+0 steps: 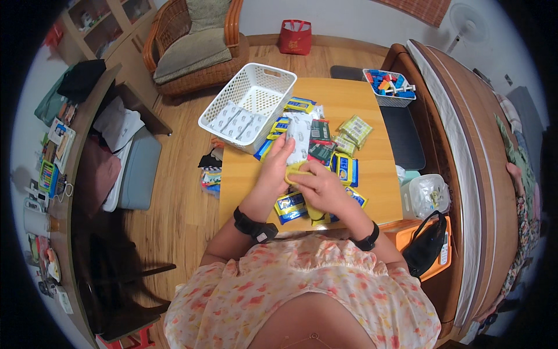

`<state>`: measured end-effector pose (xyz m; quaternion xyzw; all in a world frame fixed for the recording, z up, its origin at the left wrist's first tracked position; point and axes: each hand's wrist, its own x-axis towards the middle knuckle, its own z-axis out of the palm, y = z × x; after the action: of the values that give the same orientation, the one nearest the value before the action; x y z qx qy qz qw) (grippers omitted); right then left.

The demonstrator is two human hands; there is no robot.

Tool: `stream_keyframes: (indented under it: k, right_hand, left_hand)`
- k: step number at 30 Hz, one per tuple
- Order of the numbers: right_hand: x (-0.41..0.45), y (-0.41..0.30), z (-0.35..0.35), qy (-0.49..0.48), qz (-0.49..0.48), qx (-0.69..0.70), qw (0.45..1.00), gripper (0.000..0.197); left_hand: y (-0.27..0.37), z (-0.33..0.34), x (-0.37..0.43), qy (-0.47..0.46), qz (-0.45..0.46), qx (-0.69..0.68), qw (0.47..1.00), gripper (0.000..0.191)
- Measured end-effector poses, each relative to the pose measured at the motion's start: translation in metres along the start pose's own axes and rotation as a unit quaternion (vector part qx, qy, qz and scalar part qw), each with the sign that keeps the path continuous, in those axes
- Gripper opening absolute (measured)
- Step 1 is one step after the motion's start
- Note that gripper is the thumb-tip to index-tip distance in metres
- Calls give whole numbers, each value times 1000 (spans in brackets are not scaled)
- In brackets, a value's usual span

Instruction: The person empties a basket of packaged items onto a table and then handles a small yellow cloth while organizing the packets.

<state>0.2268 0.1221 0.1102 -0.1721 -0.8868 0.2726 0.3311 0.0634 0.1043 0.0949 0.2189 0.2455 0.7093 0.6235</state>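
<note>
My left hand (274, 168) grips a white packet (299, 137) with grey printed motifs, thumb along its side, above the wooden table (248, 192). In my right hand (326, 184) is a yellow cloth (315, 212); part of it is pinched against the packet's lower end and the rest hangs below. Beyond my left hand, a white perforated plastic basket (273, 91) contains similar white packets (239, 121) laid side by side. Blue-and-yellow packets (291, 207) lie around and under my hands, some partly hidden. Dark green-and-red packets (320, 131) lie just right of the held packet.
Light green packets (356, 130) are piled on the table's right. Past its edge are a basket of toy bricks (389, 87), a bag-lined white bin (429, 196) and an orange box (420, 237). A wicker armchair (196, 56) and red bag (295, 38) stand beyond.
</note>
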Motion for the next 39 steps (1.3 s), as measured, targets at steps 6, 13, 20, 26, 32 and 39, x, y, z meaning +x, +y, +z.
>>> stream_keyframes:
  k: [6, 13, 20, 26, 32, 39]
  right_hand:
    - [-12, 4, -24, 112, 13, 43, 993, 28]
    - [-7, 28, -44, 243, 68, 56, 966, 26]
    - [-20, 6, -32, 161, 35, 49, 985, 29]
    - [-18, 18, -40, 218, 71, 54, 972, 25]
    - [-12, 18, -41, 224, 101, 50, 968, 26]
    - [-24, -6, -21, 37, -7, 41, 998, 26]
  left_hand:
    - [-9, 14, 1, 51, 9, 14, 999, 45]
    - [-28, 13, -12, -85, -115, 36, 989, 46]
    - [-34, 11, -16, -56, -136, 9, 989, 41]
    - [-24, 14, -24, -93, -140, 118, 979, 42]
    - [-26, 20, -23, 4, -120, 98, 988, 40]
    - [-17, 6, -8, 17, 9, 60, 998, 38]
